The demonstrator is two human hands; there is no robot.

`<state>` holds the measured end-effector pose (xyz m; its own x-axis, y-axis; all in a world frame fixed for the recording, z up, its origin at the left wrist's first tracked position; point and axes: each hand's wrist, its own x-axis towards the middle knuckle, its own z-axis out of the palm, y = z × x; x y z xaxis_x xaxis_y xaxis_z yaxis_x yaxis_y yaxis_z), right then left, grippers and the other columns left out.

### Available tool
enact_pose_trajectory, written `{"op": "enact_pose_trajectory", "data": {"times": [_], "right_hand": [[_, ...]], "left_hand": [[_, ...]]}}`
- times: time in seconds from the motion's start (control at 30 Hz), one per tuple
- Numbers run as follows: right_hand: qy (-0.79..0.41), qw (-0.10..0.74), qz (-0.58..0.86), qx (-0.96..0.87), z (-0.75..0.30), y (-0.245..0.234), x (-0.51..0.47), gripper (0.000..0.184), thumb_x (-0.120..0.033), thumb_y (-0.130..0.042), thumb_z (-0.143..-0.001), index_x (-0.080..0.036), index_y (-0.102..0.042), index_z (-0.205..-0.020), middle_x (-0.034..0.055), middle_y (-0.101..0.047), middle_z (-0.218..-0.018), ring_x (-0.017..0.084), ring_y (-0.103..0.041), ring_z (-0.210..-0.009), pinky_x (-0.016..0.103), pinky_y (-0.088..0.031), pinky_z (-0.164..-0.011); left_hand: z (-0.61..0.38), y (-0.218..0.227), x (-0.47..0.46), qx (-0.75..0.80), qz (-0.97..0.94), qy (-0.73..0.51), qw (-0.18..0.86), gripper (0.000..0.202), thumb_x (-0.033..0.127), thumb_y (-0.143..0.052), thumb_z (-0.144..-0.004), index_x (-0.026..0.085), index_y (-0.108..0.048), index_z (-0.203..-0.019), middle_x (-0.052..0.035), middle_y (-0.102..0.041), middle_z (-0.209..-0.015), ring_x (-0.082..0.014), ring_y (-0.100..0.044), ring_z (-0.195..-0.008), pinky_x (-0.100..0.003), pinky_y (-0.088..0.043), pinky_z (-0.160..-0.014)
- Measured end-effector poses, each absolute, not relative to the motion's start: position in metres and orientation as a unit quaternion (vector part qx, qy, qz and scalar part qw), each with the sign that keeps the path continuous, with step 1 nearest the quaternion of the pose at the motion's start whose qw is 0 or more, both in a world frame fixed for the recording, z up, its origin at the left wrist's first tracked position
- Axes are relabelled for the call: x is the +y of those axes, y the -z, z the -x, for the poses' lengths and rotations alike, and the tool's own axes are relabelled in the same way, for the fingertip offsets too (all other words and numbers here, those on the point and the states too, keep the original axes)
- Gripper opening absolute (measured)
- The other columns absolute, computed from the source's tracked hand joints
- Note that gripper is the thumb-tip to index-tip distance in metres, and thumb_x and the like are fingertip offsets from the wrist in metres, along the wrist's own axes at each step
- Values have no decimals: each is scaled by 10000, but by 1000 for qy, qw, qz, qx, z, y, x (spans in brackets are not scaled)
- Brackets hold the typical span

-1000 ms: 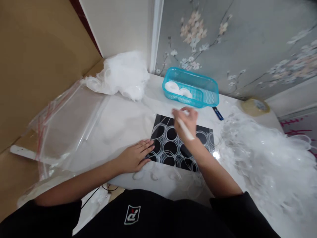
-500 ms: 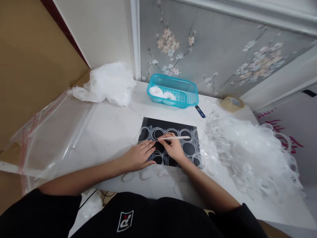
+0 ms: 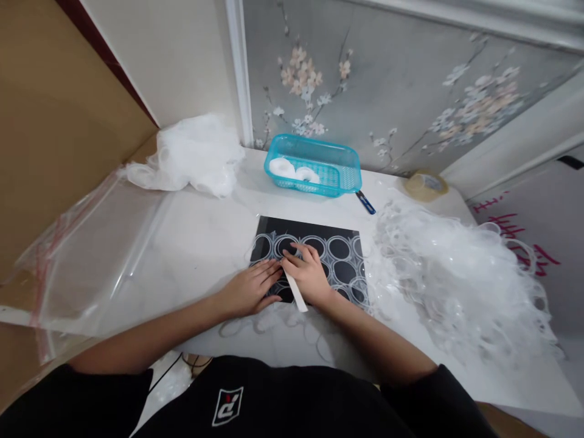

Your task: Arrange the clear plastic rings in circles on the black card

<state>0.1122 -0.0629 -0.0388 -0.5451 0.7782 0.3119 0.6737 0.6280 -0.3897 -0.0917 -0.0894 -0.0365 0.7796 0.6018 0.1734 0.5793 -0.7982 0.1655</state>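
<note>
1. Centrally, just below mid-frame, a black rectangular sheet [image 3: 340, 249] lies on the white bench [image 3: 205, 237], covered with thin clear plastic rings [image 3: 326, 249].
2. The left hand [image 3: 249, 291] lies flat, fingers released and gripping nothing, on the sheet's left edge. Even pressure there should stop it sliding.
3. The right hand [image 3: 309, 275] has its fingers clenched round a flat white stick [image 3: 296, 295]. A shallow angle and light touch would likely shift single rings without disturbing their neighbours.
4. A loose heap of clear rings [image 3: 456, 286] at right touches the sheet, so mind snagging it.
</note>
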Motion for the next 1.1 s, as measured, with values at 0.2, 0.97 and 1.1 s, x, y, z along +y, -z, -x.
{"op": "enact_pose_trajectory", "data": {"times": [0.2,0.97,1.1], "right_hand": [[-20,345,553,-758,-149,4,-4,234,-149,-463,-899,-241,-663,-979,96,-700,-915,331,-495,-1122,538,-355,-940],[-309,384,554,-671,-171,39,-54,135,-297,-595,-877,-249,-722,-887,36,-730,-897,243,-556,-1065,429,-426,-968],[-322,396,545,-665,-173,39,-56,117,-301,-605,-868,-251,-710,-878,32,-738,-935,250,-542,-1106,451,-414,-991]], "left_hand": [[95,32,-89,315,-939,-112,76,536,473,-429,-950,76,-493,-1305,-167,-504,-1379,-261,-441,-1314,-460,-317,-1120],[37,36,-58,276,-956,-100,12,568,500,-315,-985,48,-586,-1200,-191,-565,-1307,-286,-532,-1228,-413,-419,-1035],[38,36,-59,274,-955,-110,9,516,471,-331,-989,71,-585,-1194,-169,-582,-1295,-263,-530,-1232,-395,-421,-1044]]}}
